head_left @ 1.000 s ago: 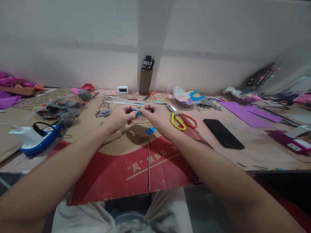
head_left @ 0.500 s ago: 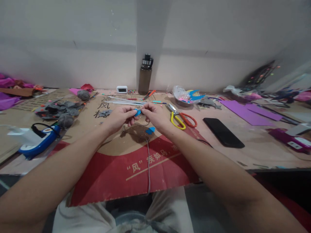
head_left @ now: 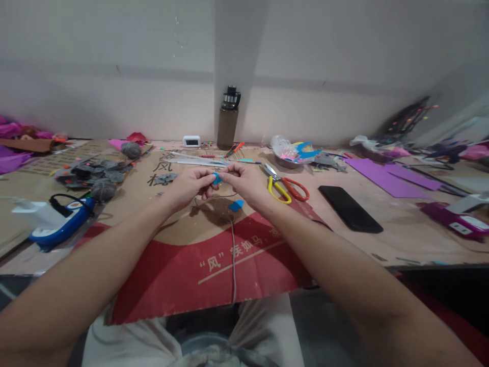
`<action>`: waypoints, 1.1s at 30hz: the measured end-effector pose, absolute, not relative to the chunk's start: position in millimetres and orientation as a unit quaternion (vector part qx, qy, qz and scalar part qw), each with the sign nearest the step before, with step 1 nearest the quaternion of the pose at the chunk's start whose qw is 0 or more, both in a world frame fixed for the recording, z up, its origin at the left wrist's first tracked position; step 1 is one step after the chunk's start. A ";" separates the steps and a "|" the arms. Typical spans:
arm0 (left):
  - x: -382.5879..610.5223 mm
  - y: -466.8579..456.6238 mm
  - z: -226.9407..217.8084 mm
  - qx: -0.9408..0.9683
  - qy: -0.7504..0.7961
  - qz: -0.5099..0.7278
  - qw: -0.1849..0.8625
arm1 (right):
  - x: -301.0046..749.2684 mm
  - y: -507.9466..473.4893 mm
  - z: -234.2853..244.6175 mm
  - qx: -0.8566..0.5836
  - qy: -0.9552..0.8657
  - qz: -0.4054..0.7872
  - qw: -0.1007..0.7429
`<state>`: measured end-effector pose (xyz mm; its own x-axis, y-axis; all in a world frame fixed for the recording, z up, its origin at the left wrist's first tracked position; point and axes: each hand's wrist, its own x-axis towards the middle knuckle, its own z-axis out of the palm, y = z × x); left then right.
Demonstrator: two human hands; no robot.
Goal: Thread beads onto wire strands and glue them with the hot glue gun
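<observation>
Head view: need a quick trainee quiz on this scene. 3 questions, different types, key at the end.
1. Multiple choice: what does the left hand hold at its fingertips?
a) a purple sheet
b) a small blue piece
c) a water bottle

2. True or false: the black phone lies to the right of the scissors.

3. Fill in the blank: the scissors have one red handle and one ____ handle.

Key: 1. b; 2. true; 3. yellow
</observation>
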<state>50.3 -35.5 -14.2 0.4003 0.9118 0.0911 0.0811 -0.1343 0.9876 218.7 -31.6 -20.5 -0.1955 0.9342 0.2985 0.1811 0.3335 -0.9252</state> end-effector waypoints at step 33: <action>21.5 -14.4 -6.5 0.526 0.493 0.598 0.351 | 215.9 -37.1 -19.1 -0.454 -0.671 0.384 0.443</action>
